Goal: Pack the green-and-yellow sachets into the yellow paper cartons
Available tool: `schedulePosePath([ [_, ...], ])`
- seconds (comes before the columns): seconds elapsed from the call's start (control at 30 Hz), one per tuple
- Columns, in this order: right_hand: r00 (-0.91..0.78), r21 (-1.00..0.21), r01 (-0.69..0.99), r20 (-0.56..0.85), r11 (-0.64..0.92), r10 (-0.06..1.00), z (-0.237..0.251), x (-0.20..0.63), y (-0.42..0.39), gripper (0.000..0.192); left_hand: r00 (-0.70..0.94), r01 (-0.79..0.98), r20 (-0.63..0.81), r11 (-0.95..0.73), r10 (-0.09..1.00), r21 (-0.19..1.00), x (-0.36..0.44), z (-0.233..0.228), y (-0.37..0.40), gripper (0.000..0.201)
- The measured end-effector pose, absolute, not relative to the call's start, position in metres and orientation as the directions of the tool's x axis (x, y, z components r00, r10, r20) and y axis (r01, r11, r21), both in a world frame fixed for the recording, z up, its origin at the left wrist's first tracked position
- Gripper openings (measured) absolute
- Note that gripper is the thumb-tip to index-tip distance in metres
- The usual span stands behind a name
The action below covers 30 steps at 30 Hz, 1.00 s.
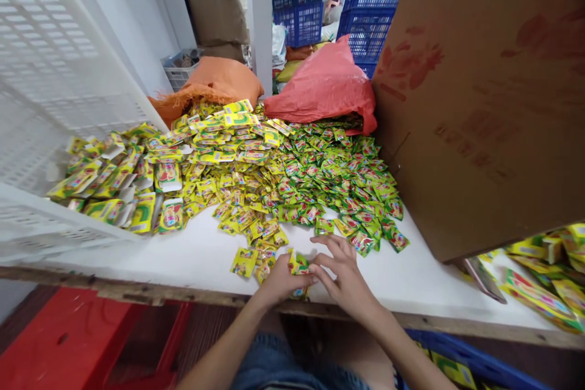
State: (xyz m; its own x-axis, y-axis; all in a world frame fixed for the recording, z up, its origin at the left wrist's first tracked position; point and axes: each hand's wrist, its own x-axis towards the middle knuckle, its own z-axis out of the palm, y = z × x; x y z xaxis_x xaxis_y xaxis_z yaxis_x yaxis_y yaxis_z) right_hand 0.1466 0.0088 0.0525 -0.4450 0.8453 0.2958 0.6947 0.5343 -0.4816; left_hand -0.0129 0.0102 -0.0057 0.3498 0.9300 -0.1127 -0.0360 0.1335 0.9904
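Holding a small bunch of sachets at the near edge of the white table, we keep our left hand curled around it from below and our right hand pinched onto it from the side, fingers bent over the top.

Items nearby:
- Loose pile of yellow-green sachets, spread across the table just beyond our hands.
- Flattened yellow cartons, heaped to the left against a white crate.
- Red sack and orange sack, at the far side of the pile.
- Cardboard box, standing to the right.
- Blue crates, stacked in the background.
- Red stool, below the table edge on the left.
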Motion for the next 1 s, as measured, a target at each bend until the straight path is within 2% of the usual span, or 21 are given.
schedulePosePath([
  [0.1, -0.492, -0.496, 0.685, 0.225, 0.534, 0.841, 0.055, 0.145, 0.003, 0.016, 0.287, 0.006, -0.115, 0.119, 0.951, 0.993, -0.014, -0.009, 0.010, 0.036],
  [0.2, -0.502, -0.550, 0.648, 0.212, 0.527, 0.839, 0.051, 0.144, 0.004, 0.016, 0.243, 0.016, -0.077, 0.075, 0.967, 0.997, -0.016, -0.009, 0.010, 0.038],
  [0.37, -0.261, -0.817, 0.452, 0.263, 0.358, 0.929, 0.026, 0.140, 0.001, 0.027, 0.269, -0.081, -0.088, 0.113, 0.959, 0.990, -0.023, -0.004, 0.009, 0.038],
  [0.47, -0.148, -0.903, 0.319, 0.253, 0.289, 0.956, 0.009, 0.132, -0.005, 0.022, 0.271, -0.082, -0.085, 0.111, 0.959, 0.991, -0.029, 0.000, 0.004, 0.059],
  [0.57, -0.080, -0.915, 0.287, 0.271, 0.282, 0.959, -0.003, 0.125, -0.007, 0.017, 0.228, -0.115, -0.032, 0.060, 0.973, 0.992, -0.035, 0.004, -0.003, 0.079],
  [0.63, -0.058, -0.905, 0.308, 0.289, 0.293, 0.956, -0.008, 0.123, -0.007, 0.014, 0.140, -0.105, 0.022, -0.007, 0.990, 0.994, -0.038, 0.005, -0.009, 0.072],
  [0.7, -0.050, -0.892, 0.338, 0.302, 0.300, 0.952, -0.010, 0.123, -0.007, 0.012, 0.073, -0.050, 0.056, -0.053, 0.996, 0.997, -0.041, 0.006, -0.015, 0.052],
  [0.8, -0.156, -0.863, 0.360, 0.321, 0.356, 0.934, -0.008, 0.122, -0.006, 0.014, 0.083, 0.063, 0.061, -0.066, 0.995, 0.996, -0.046, 0.009, -0.019, 0.024],
  [0.9, -0.300, -0.845, 0.347, 0.310, 0.407, 0.902, 0.001, 0.121, -0.004, 0.017, 0.139, 0.199, 0.073, -0.100, 0.988, 0.975, -0.049, 0.015, -0.017, 0.016],
  [1.0, -0.311, -0.844, 0.346, 0.309, 0.410, 0.899, 0.006, 0.119, -0.002, 0.021, 0.147, 0.264, 0.123, -0.159, 0.981, 0.951, -0.049, 0.018, -0.014, 0.014],
])
